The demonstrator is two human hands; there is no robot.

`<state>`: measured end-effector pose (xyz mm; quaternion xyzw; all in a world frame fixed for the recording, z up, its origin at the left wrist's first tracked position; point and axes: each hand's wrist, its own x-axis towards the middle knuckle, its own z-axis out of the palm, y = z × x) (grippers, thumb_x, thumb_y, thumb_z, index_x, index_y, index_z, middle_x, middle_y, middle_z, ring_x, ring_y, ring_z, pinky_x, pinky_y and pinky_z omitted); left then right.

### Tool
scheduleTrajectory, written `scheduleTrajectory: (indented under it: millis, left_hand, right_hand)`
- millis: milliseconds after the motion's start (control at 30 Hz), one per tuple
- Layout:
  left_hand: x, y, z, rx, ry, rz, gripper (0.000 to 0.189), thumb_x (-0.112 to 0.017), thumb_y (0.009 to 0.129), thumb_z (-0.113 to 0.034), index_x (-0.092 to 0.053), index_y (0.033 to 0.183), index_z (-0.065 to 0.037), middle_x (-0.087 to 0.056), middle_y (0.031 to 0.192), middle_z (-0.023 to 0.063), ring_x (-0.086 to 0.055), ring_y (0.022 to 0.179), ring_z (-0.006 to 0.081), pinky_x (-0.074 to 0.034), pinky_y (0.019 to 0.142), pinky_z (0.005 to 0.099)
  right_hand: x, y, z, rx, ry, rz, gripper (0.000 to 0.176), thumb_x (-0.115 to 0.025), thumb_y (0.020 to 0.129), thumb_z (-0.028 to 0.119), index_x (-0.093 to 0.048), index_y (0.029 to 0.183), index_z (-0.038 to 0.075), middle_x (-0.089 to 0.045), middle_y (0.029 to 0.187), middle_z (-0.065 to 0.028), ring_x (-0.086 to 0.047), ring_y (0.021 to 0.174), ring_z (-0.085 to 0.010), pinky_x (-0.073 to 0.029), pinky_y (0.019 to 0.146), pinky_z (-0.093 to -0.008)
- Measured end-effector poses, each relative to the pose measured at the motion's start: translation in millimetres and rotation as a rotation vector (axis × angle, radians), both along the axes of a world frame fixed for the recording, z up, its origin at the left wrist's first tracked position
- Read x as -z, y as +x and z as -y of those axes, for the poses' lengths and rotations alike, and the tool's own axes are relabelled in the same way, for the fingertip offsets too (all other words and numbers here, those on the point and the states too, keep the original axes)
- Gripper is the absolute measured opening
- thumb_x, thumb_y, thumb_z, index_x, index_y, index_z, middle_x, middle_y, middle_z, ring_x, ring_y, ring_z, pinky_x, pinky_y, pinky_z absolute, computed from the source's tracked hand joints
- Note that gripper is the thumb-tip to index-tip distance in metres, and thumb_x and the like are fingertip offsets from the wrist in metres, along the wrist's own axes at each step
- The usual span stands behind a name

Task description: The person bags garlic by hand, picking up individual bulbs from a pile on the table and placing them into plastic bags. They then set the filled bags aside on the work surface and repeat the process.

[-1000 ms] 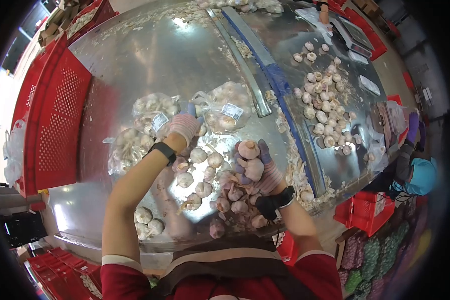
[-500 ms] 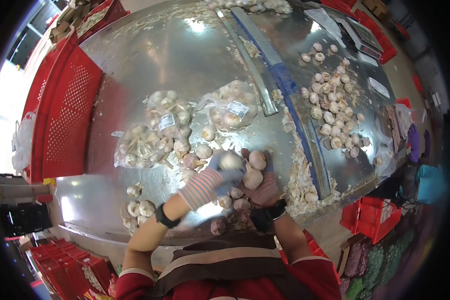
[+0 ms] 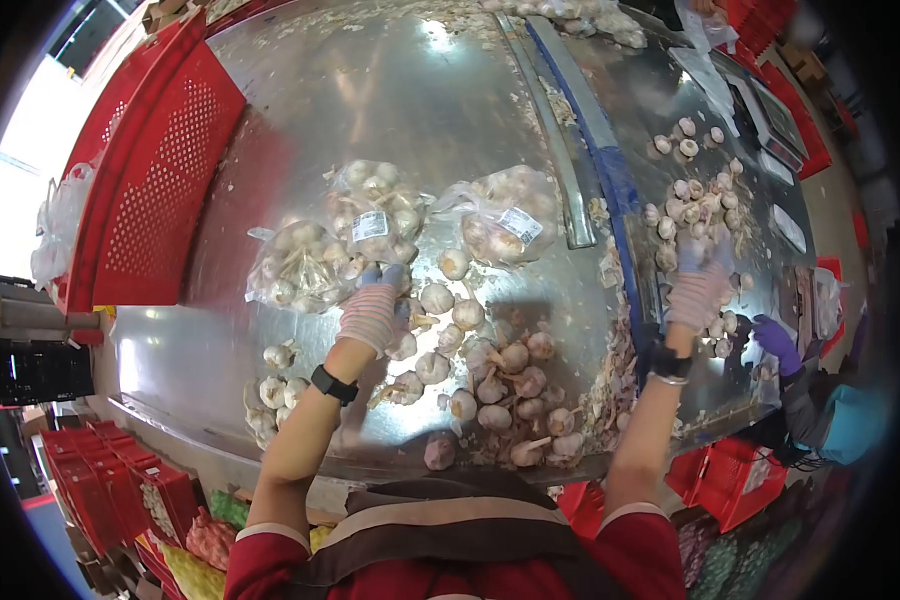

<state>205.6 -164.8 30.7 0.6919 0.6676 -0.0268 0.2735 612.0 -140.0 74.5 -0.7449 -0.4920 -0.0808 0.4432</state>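
Note:
My left hand [image 3: 372,308], in a striped glove with grey fingertips, reaches to the near edge of the bagged garlic [image 3: 300,265]. Its fingers are stretched forward and apart, touching or just above loose bulbs; the thumb side is partly hidden. My right hand [image 3: 698,290], gloved alike and slightly blurred, lies over the garlic pile [image 3: 685,210] beyond the blue divider, fingers spread among the bulbs. Between my arms, loose garlic bulbs [image 3: 432,368] are scattered on the metal table [image 3: 280,120], with a denser heap of garlic [image 3: 510,390] near the front edge.
Another labelled bag of garlic [image 3: 500,215] lies mid-table. A blue-edged divider [image 3: 610,165] runs lengthwise, with peel beside it. A red crate [image 3: 160,190] stands left, a scale [image 3: 770,115] back right. A co-worker's purple-gloved hand [image 3: 776,343] is close to my right hand.
My hands have parted from over the front heap, where they held garlic bulbs. The left moved to the bags, the right across the divider to the far pile. The view has shifted slightly.

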Motion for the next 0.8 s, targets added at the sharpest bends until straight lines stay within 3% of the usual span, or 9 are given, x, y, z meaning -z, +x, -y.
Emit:
scheduleTrajectory:
  millis: [67, 133, 167, 233, 300, 367, 600, 667, 800]
  left_hand:
    - [15, 6, 0, -0.013, 0.22, 0.048, 0.043, -0.058, 0.08, -0.018, -0.044, 0.12, -0.011, -0.052, 0.106, 0.0263, -0.057, 0.095, 0.0393, -0.047, 0.078, 0.0456]
    - [23, 8, -7, -0.007, 0.22, 0.074, 0.043, -0.059, 0.08, -0.018, -0.046, 0.12, -0.009, -0.054, 0.1, 0.0244, -0.058, 0.09, 0.0382, -0.047, 0.076, 0.0448]
    - [25, 7, -11, 0.0, 0.225, 0.101, 0.044, -0.06, 0.079, -0.019, -0.049, 0.12, -0.008, -0.057, 0.093, 0.0225, -0.059, 0.085, 0.0372, -0.048, 0.073, 0.044]
    - [29, -3, -15, 0.014, 0.244, 0.231, 0.042, -0.06, 0.081, -0.02, -0.049, 0.12, -0.008, -0.059, 0.093, 0.0213, -0.061, 0.08, 0.0332, -0.05, 0.07, 0.0415]
    - [23, -10, -14, 0.027, 0.263, 0.356, 0.04, -0.06, 0.083, -0.022, -0.049, 0.119, -0.008, -0.061, 0.092, 0.0201, -0.064, 0.075, 0.0292, -0.052, 0.067, 0.0391]
    - [0, -11, -3, -0.46, -0.145, 1.171, 0.041, -0.057, 0.089, -0.033, -0.05, 0.118, -0.005, -0.062, 0.097, 0.0162, -0.065, 0.066, 0.0183, -0.055, 0.058, 0.0287]
    - [-18, -12, 35, -0.768, -0.64, 1.88, 0.051, -0.044, 0.093, -0.045, -0.048, 0.12, -0.002, -0.061, 0.101, 0.015, -0.063, 0.075, 0.0127, -0.054, 0.053, 0.02]
    - [-35, -3, 43, -0.795, -0.633, 1.866, 0.05, -0.042, 0.095, -0.044, -0.047, 0.122, -0.002, -0.06, 0.102, 0.0144, -0.062, 0.073, 0.0117, -0.054, 0.057, 0.0189]
    - [-45, 3, 59, -0.768, -0.478, 1.734, 0.05, -0.041, 0.096, -0.043, -0.047, 0.123, -0.002, -0.06, 0.097, 0.0095, -0.059, 0.073, 0.0103, -0.05, 0.058, 0.0172]
  right_hand:
    - [9, -68, -7, -0.499, -0.21, -0.395, 0.041, -0.064, 0.082, 0.03, -0.058, 0.105, -0.003, -0.06, 0.092, -0.0138, -0.058, 0.09, -0.0293, -0.046, 0.084, -0.0392]
    - [19, -131, -4, -0.719, -0.752, -0.132, 0.043, -0.064, 0.076, 0.021, -0.056, 0.117, 0.011, -0.06, 0.098, -0.017, -0.057, 0.086, -0.0251, -0.046, 0.078, -0.0341]
    - [87, -152, -7, -0.837, -0.551, 0.125, 0.054, -0.067, 0.074, 0.029, -0.051, 0.123, 0.012, -0.058, 0.108, -0.0197, -0.058, 0.094, -0.0316, -0.047, 0.083, -0.039]
    - [56, -199, -9, -1.063, -0.645, 0.209, 0.061, -0.068, 0.073, 0.036, -0.049, 0.126, 0.012, -0.053, 0.116, -0.0216, -0.056, 0.101, -0.0351, -0.046, 0.086, -0.0413]
    - [44, -226, -19, -1.077, -0.816, 0.343, 0.06, -0.068, 0.073, 0.036, -0.049, 0.125, 0.014, -0.051, 0.12, -0.0208, -0.057, 0.101, -0.0348, -0.047, 0.085, -0.0409]
    - [52, -241, -21, -1.086, -0.93, 0.49, 0.051, -0.068, 0.074, 0.035, -0.055, 0.118, 0.013, -0.051, 0.122, -0.0198, -0.057, 0.102, -0.0357, -0.048, 0.082, -0.0409]
    - [65, -247, -2, -1.291, -1.069, 0.407, 0.019, -0.062, 0.076, 0.025, -0.068, 0.084, 0.009, -0.055, 0.105, -0.0179, -0.054, 0.094, -0.0375, -0.048, 0.076, -0.0441]
    - [68, -237, 3, -1.274, -0.839, 0.34, 0.019, -0.063, 0.075, 0.025, -0.066, 0.081, 0.007, -0.058, 0.101, -0.016, -0.053, 0.092, -0.0346, -0.049, 0.074, -0.0416]
    - [41, -216, 10, -1.151, -0.819, -0.558, 0.026, -0.062, 0.081, 0.032, -0.063, 0.078, 0.006, -0.061, 0.096, -0.0097, -0.055, 0.093, -0.0253, -0.049, 0.075, -0.0413]
